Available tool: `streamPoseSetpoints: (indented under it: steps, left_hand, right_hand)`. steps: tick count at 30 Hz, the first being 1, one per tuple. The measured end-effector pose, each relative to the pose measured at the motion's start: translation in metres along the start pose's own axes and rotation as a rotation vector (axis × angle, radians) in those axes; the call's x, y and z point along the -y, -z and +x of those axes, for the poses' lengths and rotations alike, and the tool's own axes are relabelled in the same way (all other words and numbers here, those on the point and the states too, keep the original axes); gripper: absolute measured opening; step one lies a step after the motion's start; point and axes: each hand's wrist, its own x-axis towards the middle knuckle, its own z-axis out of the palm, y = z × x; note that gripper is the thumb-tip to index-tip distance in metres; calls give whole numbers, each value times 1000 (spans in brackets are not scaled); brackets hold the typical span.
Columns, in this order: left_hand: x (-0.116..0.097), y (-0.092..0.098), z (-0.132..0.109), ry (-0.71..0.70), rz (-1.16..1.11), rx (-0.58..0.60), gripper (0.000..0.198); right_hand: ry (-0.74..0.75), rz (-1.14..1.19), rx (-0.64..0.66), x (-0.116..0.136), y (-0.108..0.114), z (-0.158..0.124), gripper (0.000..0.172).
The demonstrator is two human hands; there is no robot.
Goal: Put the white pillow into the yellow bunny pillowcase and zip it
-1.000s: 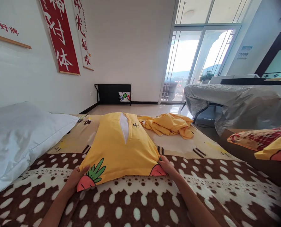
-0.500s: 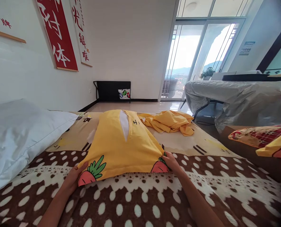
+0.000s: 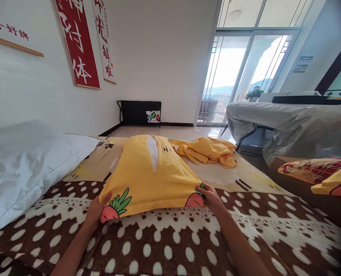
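Note:
A yellow pillowcase (image 3: 138, 176) with carrot prints at its near corners lies over the bed in front of me. Through a slit in its upper face shows the white pillow (image 3: 153, 153) inside. My left hand (image 3: 95, 211) grips the near left corner, fingers closed on the cloth. At the near right corner, my right hand (image 3: 212, 197) pinches the fabric beside the other carrot. The near edge hangs slightly raised between both hands. Beyond it on the right rests a crumpled yellow cloth (image 3: 207, 149).
A white pillow (image 3: 35, 165) lies at the left on the brown dotted blanket (image 3: 156, 245). To the right stands a cardboard box (image 3: 291, 180) with folded fabrics on top. Behind that is a plastic-covered table (image 3: 285, 115). A black folded panel (image 3: 136, 111) leans against the far wall.
My left hand has shifted a little up and to the right with its corner, its grip further around the cloth. My right hand keeps its corner. The view has tilted slightly.

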Motion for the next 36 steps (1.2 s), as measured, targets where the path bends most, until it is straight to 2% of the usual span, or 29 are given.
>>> streamPoseSetpoints:
  steps: [2,6,13,15,19,23,30,36]
  left_hand:
    - [-2,1,-2,38,-95,51,30]
    - [-8,4,-6,134,-107,126,28]
    - [-7,-1,-5,178,-103,13,17]
    - [-4,-1,-3,146,-127,39,12]
    - [3,3,1,84,-142,120,26]
    - [3,3,1,89,-125,160,26]
    - [-9,-7,-11,22,85,112,27]
    - [-18,-12,-21,41,148,113,23]
  right_hand:
    - [2,14,-2,3,6,1,38]
    - [-54,-4,4,8,21,-4,32]
    - [-136,-41,11,1,28,-6,29]
    - [-154,-59,30,0,25,-7,31]
    - [-167,-107,80,2,20,-10,32]
    - [-166,-132,100,4,18,-12,34]
    - [-138,-182,117,-3,17,-9,33]
    - [-109,-242,137,-5,18,-7,30]
